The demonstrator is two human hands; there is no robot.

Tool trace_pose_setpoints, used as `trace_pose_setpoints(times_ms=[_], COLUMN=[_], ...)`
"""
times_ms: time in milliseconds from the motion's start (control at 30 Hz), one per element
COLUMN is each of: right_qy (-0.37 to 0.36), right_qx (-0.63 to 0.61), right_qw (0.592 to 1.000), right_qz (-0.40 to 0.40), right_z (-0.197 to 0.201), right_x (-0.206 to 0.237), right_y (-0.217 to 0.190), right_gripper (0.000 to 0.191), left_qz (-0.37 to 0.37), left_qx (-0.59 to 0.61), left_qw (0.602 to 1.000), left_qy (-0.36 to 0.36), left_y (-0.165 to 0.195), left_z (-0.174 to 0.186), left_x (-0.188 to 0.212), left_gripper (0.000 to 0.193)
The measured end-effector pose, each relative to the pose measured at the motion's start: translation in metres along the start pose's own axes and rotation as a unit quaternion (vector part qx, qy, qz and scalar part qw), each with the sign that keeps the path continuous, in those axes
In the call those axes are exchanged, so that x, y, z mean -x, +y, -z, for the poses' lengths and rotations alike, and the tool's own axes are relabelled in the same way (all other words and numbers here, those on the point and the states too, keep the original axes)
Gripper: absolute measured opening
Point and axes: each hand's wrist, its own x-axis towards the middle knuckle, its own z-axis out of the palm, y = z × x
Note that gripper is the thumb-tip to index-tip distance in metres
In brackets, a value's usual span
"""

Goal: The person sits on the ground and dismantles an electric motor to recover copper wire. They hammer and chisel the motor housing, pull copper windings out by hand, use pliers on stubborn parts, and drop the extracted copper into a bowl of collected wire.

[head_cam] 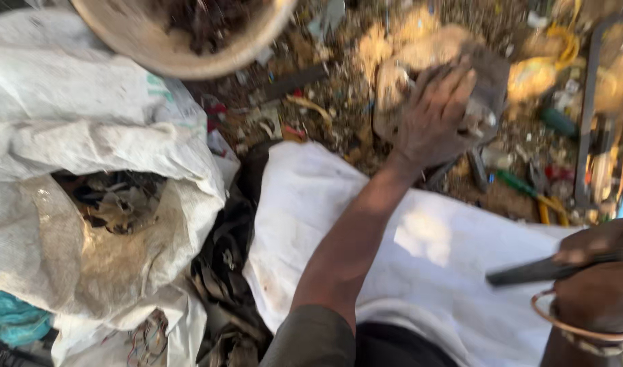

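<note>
While left hand point(437, 112) stretches onto scrap block point(491, 88), right hand point(600, 285) grips dark tool point(539, 270).

Littered ground point(339, 109) bears sacks point(87, 136), a white cloth point(427, 251) and scattered tools point(529, 187).

Dusty, flat scrap piece point(485, 95) gripped under spread fingers point(447, 88); dark slim tool point(539, 270) jutting leftward from curled fingers point(590, 255).

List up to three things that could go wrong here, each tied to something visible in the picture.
1. The bare left hand presses a grey scrap piece on littered ground; sharp edges might cut it.
2. The right hand holds a dark tool; a slip could strike the left arm.
3. The open sack could spill.
</note>
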Motion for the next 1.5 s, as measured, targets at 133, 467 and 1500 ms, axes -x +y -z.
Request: trace_pose_setpoints(times_ms=[133, 467, 1500], right_qy=[0.066, 0.068, 0.040], right_qx=[-0.055, -0.109, -0.222], right_qw=[0.996, 0.991, 0.974], right_qz=[0.036, 0.039, 0.000], right_z=[-0.029, 0.005, 0.010], right_x=[0.012, 0.020, 0.057], right_y=[0.033, 0.018, 0.013], right_gripper=[0.019, 0.030, 0.020], left_qz=[0.003, 0.005, -0.173], left_qx=[0.020, 0.005, -0.012], left_qw=[1.000, 1.000, 0.920], left_qy=[0.004, -0.005, -0.352], left_y=[-0.001, 0.003, -0.035], left_z=[-0.001, 0.008, 0.078], left_x=[0.000, -0.003, -0.080], left_gripper=[0.099, 0.102, 0.102])
